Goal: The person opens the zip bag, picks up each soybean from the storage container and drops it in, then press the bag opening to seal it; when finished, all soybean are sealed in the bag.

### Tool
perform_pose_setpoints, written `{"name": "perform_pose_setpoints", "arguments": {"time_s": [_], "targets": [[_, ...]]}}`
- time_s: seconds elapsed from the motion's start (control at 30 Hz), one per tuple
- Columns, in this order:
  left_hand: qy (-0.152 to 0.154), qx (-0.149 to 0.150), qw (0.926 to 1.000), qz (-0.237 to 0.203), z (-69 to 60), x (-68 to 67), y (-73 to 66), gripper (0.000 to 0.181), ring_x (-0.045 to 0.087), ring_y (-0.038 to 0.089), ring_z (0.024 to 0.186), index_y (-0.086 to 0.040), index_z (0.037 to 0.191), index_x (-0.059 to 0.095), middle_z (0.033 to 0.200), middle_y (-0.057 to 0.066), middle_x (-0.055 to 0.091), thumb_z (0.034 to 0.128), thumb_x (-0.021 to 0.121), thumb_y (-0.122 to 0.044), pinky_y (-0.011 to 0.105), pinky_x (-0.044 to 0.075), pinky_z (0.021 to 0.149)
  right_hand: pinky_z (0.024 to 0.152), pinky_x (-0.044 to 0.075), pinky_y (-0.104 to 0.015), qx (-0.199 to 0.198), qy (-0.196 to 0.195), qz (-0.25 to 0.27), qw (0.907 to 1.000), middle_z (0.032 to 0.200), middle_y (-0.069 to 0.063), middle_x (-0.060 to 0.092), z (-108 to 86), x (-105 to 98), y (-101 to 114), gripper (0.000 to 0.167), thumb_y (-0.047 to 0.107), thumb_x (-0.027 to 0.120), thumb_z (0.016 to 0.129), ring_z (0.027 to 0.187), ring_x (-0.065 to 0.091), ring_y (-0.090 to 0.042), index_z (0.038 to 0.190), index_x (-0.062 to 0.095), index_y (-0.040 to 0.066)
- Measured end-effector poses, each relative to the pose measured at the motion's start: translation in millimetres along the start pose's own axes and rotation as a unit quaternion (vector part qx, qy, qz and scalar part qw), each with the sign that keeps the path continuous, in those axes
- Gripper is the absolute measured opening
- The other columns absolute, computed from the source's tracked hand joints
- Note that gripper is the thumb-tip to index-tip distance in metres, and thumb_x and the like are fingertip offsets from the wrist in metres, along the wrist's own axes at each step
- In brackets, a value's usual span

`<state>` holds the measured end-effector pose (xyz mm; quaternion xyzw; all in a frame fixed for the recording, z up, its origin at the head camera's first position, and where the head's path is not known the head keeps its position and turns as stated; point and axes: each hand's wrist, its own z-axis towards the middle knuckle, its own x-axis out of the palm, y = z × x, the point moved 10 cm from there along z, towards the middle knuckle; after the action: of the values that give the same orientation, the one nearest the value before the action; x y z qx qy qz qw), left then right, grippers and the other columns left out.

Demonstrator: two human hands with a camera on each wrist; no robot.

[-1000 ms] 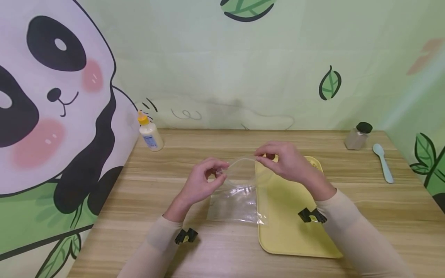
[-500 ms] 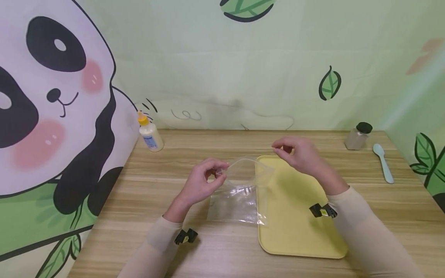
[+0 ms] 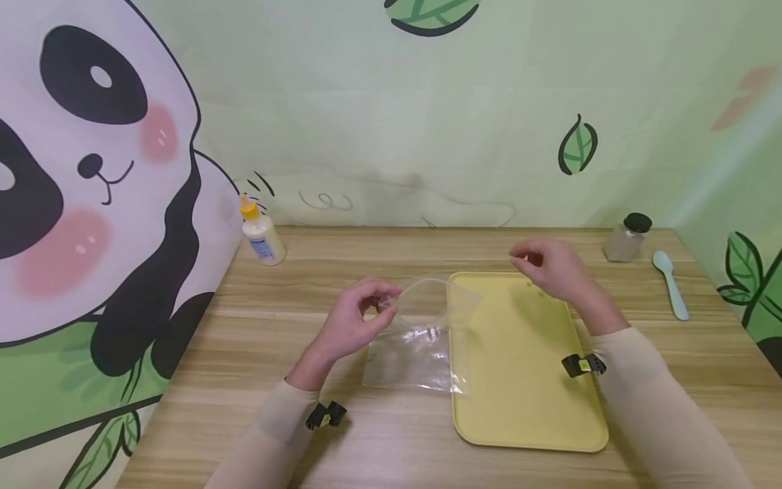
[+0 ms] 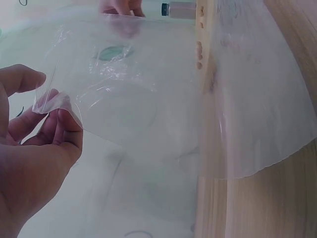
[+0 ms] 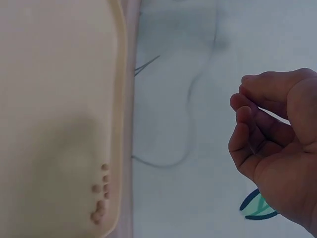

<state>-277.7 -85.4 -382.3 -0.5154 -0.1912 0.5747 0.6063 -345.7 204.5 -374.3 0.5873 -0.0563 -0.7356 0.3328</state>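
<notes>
My left hand pinches the left edge of a clear plastic zip bag, whose mouth bows apart. In the left wrist view the bag spreads out from the thumb and fingers. My right hand hovers over the far right part of a yellow tray. Its fingers are loosely bent, and nothing shows between them in the right wrist view. Several small beige balls lie in the tray's far right corner, mostly hidden by the right hand in the head view.
A white glue bottle with a yellow cap stands at the back left. At the back right are a clear jar with a black lid and a pale blue spoon. A printed panda cloth backs the wooden table.
My right hand has let go of the bag's right side and moved right, over the tray's far corner. The left hand keeps its hold on the bag.
</notes>
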Motion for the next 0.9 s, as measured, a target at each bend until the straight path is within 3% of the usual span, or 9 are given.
{"name": "perform_pose_setpoints", "arguments": {"time_s": [0.23,0.43,0.67,0.9], "targets": [[-0.004,-0.007,1.0,0.002,-0.7,0.3,-1.6,0.027,0.058,0.017,0.084,0.005,0.11,0.065,0.097,0.016,0.064,0.0831,0.066,0.008,0.029,0.056,0.077,0.068,0.052,-0.034,0.033,0.017,0.006,0.9993,0.092,-0.015,0.072,-5.2,13,-35,0.019,0.012,0.064,0.093,0.078,0.062,-0.024,0.104,0.071,-0.001],[-0.002,-0.005,1.0,0.0,-1.2,1.2,-1.6,0.029,0.057,0.019,0.084,0.009,0.111,0.063,0.099,0.022,0.064,0.083,0.065,0.01,0.027,0.055,0.077,0.069,0.052,-0.034,0.075,0.04,0.009,0.9964,0.094,-0.017,0.071,-10.6,22,-56,0.021,0.013,0.063,0.093,0.082,0.062,-0.027,0.105,0.07,-0.003],[-0.001,-0.002,1.0,0.0,-0.5,0.4,-0.3,0.027,0.057,0.017,0.084,0.007,0.11,0.064,0.096,0.015,0.064,0.0828,0.066,0.009,0.025,0.055,0.076,0.072,0.055,-0.041,0.104,0.077,-0.003,0.9916,0.097,-0.021,0.07,-16.3,31,-75,0.023,0.009,0.062,0.091,0.085,0.064,-0.03,0.107,0.069,-0.007],[0.0,0.007,1.0,0.002,0.0,-0.5,-0.8,0.026,0.058,0.018,0.083,0.006,0.109,0.065,0.095,0.013,0.064,0.0831,0.066,0.007,0.027,0.056,0.075,0.067,0.054,-0.034,0.127,0.113,-0.022,0.9852,0.098,-0.022,0.071,-23.0,41,-91,0.022,0.01,0.064,0.089,0.081,0.064,-0.026,0.103,0.071,-0.005]]}}
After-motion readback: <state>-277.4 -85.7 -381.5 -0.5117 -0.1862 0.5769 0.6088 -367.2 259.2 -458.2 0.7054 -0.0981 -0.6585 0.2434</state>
